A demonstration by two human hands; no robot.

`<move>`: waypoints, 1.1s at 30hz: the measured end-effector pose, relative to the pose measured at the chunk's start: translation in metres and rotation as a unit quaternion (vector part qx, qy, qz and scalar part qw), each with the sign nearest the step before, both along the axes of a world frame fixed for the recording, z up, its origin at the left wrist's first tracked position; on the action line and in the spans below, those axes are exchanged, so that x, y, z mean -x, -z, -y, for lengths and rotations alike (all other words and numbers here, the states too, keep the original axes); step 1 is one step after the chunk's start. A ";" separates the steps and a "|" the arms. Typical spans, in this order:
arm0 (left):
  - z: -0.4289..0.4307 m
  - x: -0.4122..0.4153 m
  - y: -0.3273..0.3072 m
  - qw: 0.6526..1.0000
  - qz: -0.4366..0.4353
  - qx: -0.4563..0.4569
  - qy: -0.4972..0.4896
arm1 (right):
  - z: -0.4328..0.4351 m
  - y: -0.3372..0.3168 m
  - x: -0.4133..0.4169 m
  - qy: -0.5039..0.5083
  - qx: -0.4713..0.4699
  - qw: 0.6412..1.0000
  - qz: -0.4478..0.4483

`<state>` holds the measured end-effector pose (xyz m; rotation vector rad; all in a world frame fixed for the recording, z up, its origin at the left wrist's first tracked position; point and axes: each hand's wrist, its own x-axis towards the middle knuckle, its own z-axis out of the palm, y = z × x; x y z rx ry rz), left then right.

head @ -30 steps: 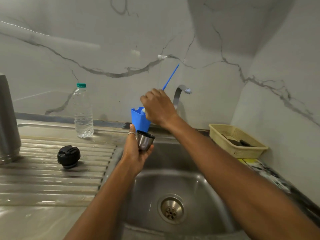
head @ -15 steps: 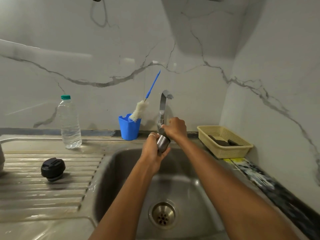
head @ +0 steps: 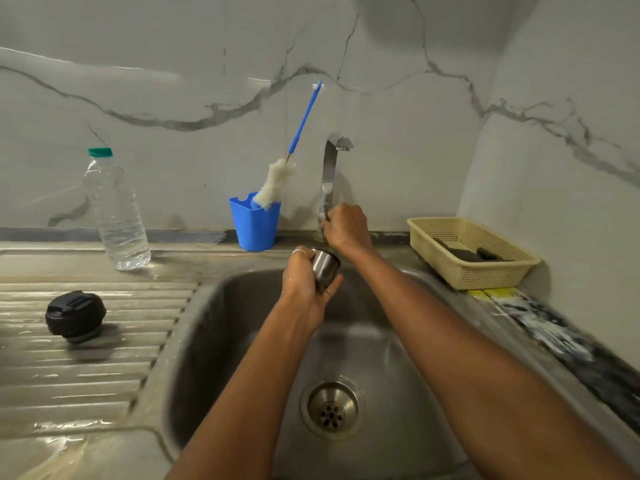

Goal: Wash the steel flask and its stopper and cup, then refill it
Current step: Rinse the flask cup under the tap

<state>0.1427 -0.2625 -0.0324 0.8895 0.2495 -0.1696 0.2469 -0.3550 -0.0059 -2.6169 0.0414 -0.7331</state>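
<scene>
- Head view: the right hand (head: 346,226) has left the brush (head: 277,181), which now stands in the blue holder (head: 254,225) left of the tap (head: 330,168). Its fingers curl round the tap's base. No water shows, so rinsing probably comes next.
- The left hand (head: 301,282) grips the steel cup (head: 325,271) just in front of the tap.
- The stopper (head: 75,315) lies well left of the tap on the bench; the flask is out of view.

My one head camera looks forward and down from close above the sink (head: 214,341), with the tap (head: 330,168) at twelve o'clock and the drain (head: 332,408) near six.
</scene>
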 end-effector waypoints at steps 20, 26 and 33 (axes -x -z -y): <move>0.016 -0.004 -0.009 0.968 0.130 -0.196 0.089 | 0.014 -0.006 0.113 -0.071 -0.340 0.927 -0.139; 0.019 -0.033 -0.016 0.886 0.201 -0.411 0.079 | 0.018 0.020 0.121 -0.101 -0.431 0.888 -0.123; 0.016 -0.043 -0.005 0.760 0.312 -0.568 0.057 | 0.015 0.026 0.107 -0.082 -0.511 0.846 -0.132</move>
